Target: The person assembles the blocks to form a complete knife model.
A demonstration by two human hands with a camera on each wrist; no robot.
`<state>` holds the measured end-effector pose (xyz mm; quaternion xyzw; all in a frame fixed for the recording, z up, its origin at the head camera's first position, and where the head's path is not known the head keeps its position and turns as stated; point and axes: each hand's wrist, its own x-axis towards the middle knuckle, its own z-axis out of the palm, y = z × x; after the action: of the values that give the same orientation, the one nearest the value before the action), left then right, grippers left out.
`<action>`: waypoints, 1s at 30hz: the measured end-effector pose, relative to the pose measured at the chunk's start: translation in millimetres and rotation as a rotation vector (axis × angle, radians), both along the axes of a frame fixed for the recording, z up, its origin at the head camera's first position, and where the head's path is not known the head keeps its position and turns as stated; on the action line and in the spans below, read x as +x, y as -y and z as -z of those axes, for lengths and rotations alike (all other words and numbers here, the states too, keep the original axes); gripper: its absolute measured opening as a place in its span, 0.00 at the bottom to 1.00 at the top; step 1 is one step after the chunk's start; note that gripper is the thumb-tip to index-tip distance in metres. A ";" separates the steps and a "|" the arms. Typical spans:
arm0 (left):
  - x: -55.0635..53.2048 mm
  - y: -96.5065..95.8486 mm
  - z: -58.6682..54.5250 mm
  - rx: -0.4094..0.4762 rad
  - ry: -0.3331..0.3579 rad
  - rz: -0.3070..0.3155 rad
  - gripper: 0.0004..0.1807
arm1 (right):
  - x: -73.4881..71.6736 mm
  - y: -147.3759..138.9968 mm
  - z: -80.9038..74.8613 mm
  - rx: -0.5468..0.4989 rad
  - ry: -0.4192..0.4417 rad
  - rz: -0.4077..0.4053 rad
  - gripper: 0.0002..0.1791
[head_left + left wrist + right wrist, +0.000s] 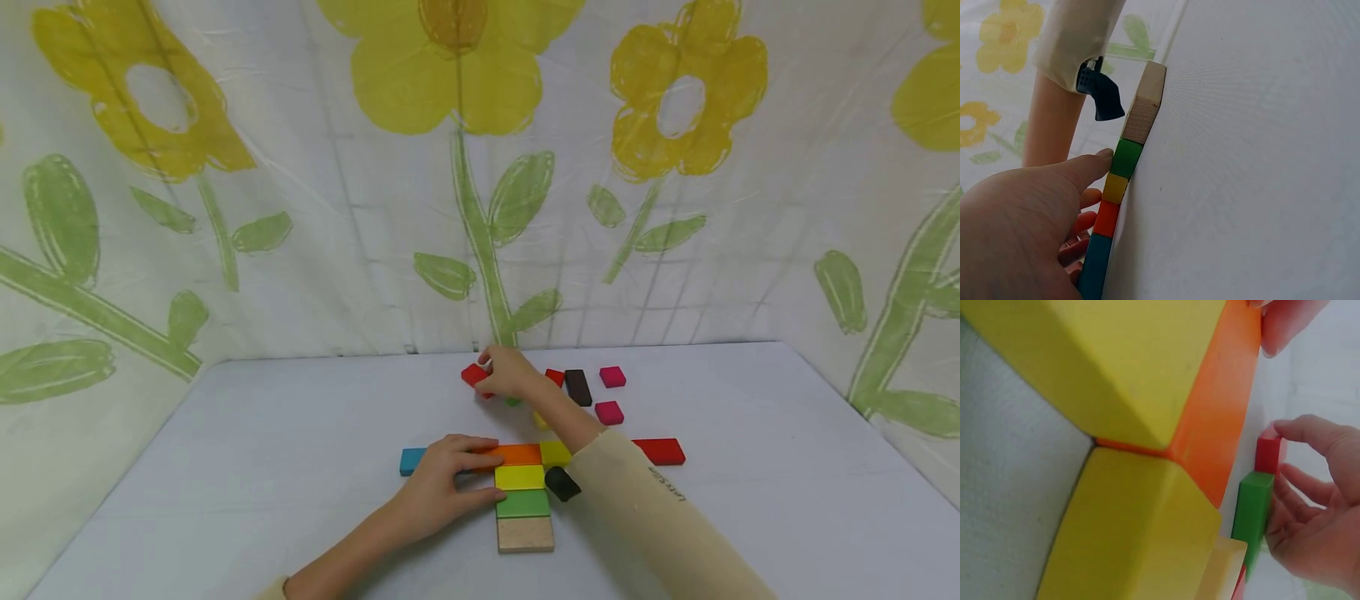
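Head view: at the far side, a red rectangular wooden block [472, 374], judged light, stiff and best edge-held, is pinched by the right hand [512, 373], parted only block-wide.

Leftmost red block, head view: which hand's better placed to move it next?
Right, likely: the right hand has its fingers on that red block. The left hand is nearer the body, its thumb at the near green block.
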<state>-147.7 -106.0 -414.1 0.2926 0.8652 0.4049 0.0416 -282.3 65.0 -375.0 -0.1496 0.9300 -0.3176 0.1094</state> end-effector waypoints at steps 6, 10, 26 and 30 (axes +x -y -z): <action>-0.8 0.1 -0.6 -0.009 -0.007 0.018 0.24 | 0.3 0.1 3.3 -0.004 -0.022 0.024 0.23; -0.8 0.4 -0.5 -0.025 -0.028 0.031 0.23 | 0.5 0.3 3.5 -0.013 -0.030 0.038 0.21; 0.1 -1.1 -2.9 -0.088 -0.060 0.057 0.24 | 10.3 -15.2 -9.7 -0.073 -0.069 0.005 0.21; -0.2 -1.8 -4.0 -0.099 -0.055 0.061 0.24 | 13.0 -24.7 -13.6 -0.074 -0.083 -0.008 0.22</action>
<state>-147.8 -104.1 -410.0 0.3273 0.8757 0.3521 0.0446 -269.4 89.7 -361.4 -0.1704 0.9208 -0.3446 0.0663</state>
